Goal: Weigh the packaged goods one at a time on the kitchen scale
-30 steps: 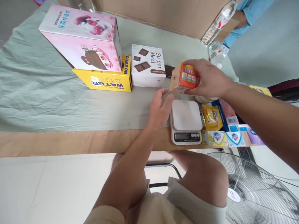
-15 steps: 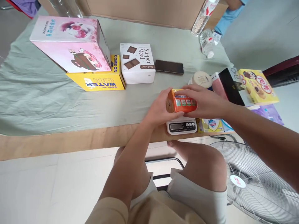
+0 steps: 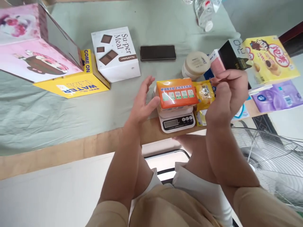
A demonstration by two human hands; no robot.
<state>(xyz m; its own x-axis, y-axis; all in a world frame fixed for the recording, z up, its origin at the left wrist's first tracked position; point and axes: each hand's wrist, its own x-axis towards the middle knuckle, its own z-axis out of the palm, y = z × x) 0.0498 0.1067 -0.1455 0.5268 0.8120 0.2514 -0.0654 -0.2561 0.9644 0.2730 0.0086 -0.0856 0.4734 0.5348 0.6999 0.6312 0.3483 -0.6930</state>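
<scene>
An orange soap pack [image 3: 176, 94] with a yellow edge lies on a small white kitchen scale [image 3: 178, 124], whose display and buttons face me. My left hand [image 3: 144, 104] is open beside the pack's left side, fingers spread, thumb close to its edge. To the pack's right, my right hand [image 3: 228, 93] is raised with curled fingers and the tips close together. What it may hold is hidden. Just left of those fingertips sits a yellow packet [image 3: 205, 94] with a cartoon animal. Behind it stands a tub with a cream lid [image 3: 197, 63].
A phone [image 3: 158, 53] lies behind the scale. Left are a white Su-per Meal box [image 3: 115, 53], a yellow WATER box [image 3: 71, 85] and a tall pink box [image 3: 44, 60]. Right are a yellow snack box [image 3: 272, 58] and a purple pack [image 3: 278, 94]. A fan [image 3: 267, 160] stands below.
Both hands have let go of the orange soap pack, which now rests on the scale. My left hand has moved left and my right hand right. The view has shifted closer.
</scene>
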